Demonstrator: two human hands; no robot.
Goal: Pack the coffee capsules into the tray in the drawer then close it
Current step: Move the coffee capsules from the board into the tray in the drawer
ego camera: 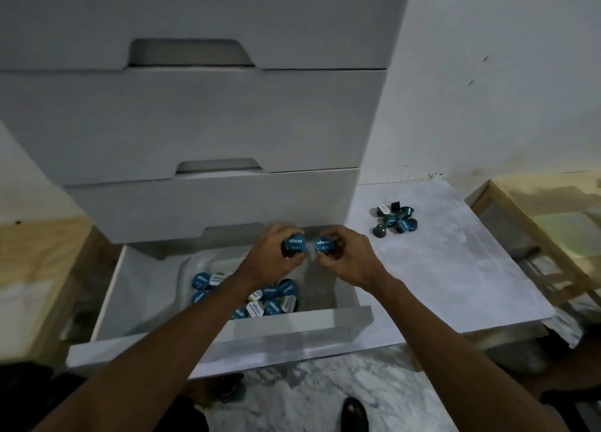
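A pale, marbled desk [455, 269] is seen beside a white chest of drawers [208, 122], with a small cluster of dark and blue-lidded coffee capsules [395, 221] gathered near its far left corner. The bottom drawer [227, 337] is pulled open, and a clear tray [188, 269] is laid inside it; further blue-lidded capsules [270, 301] are heaped in the tray. A grey-veined marble floor [309, 399] is visible below.
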